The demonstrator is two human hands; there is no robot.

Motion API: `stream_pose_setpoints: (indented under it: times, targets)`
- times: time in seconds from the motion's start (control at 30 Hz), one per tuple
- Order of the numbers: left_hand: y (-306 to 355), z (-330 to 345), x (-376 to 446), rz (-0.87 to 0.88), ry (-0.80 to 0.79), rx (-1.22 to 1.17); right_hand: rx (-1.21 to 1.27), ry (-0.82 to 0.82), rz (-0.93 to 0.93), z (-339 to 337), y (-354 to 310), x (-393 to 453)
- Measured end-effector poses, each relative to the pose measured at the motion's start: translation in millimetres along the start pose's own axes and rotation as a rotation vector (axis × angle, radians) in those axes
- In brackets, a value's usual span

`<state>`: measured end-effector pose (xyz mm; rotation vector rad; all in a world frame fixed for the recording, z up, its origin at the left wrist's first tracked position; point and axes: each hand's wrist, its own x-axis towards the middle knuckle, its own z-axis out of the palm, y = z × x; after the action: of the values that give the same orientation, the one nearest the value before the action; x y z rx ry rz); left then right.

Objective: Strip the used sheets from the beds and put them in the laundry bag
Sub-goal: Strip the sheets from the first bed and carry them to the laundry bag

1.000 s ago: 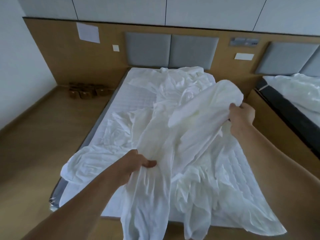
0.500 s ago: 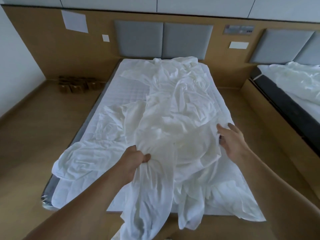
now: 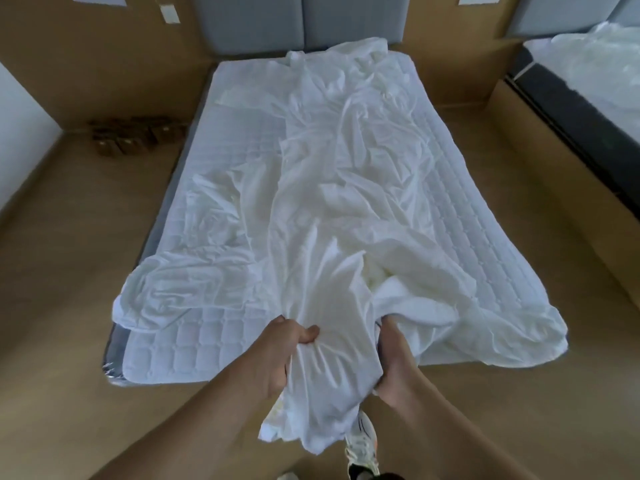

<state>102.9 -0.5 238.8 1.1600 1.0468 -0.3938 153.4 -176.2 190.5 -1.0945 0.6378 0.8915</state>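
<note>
- The sheet [image 3: 332,188] I am working on lies crumpled down the middle of the bed [image 3: 221,161], running from the headboard end to the foot, where its near end is bunched up and hangs off the edge toward the floor.
- My left hand [image 3: 277,355] is clenched around that bunch from the left, thumb pressed into the cloth.
- My right hand [image 3: 393,355] grasps the same bunch from the right; its fingers are buried in the folds, so I judge the hold by the gathered cloth rather than by seeing them.
- A second rumpled fold of white cloth [image 3: 173,289] lies over the bed's near left corner, touching the sheet.
- The quilted mattress pad [image 3: 225,143] shows bare along the left side and along the right edge.
- Below the hanging cloth I see a white shoe [image 3: 362,445] on the wooden floor [image 3: 69,306].
- Grey headboard panels [image 3: 301,19] stand against the wood-panelled wall behind the bed.
- Small brown blocks [image 3: 135,133], blurred, sit on the floor left of the bed.
- A second bed [image 3: 588,109] with white linen stands to the right, well apart.
</note>
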Motion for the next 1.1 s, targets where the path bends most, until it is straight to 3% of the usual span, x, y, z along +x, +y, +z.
stream_pose_setpoints:
  times: [0.2,0.27,0.37,0.43,0.53,0.67,0.77,0.93,1.1]
  targets:
    - [-58,0,-5,-0.156,-0.095,-0.136,-0.377,-0.158,-0.093,22,-1,-20]
    - [-56,-8,-13,-0.159,-0.149,-0.199,-0.565,-0.046,-0.148,24,10,-25]
    - [-41,-29,-14,-0.133,-0.204,-0.283,-0.547,0.074,-0.176,25,7,-46]
    - [-31,-37,-13,-0.089,-0.227,-0.296,-0.522,0.082,-0.211,24,0,-57]
    - [-10,-25,-28,0.003,-0.382,-0.265,-0.52,0.039,-0.316,35,-23,-83]
    - [45,2,-56,0.141,-0.538,-0.2,-0.739,0.032,-0.482,61,-63,-113]
    - [101,17,-79,0.236,-0.509,-0.076,-0.853,0.068,-0.658,82,-99,-138]
    - [175,27,-110,0.398,-0.301,0.007,-0.749,0.083,-0.867,89,-156,-168]
    - [199,39,-128,0.541,-0.164,0.029,-0.856,0.263,-0.993,88,-166,-151]
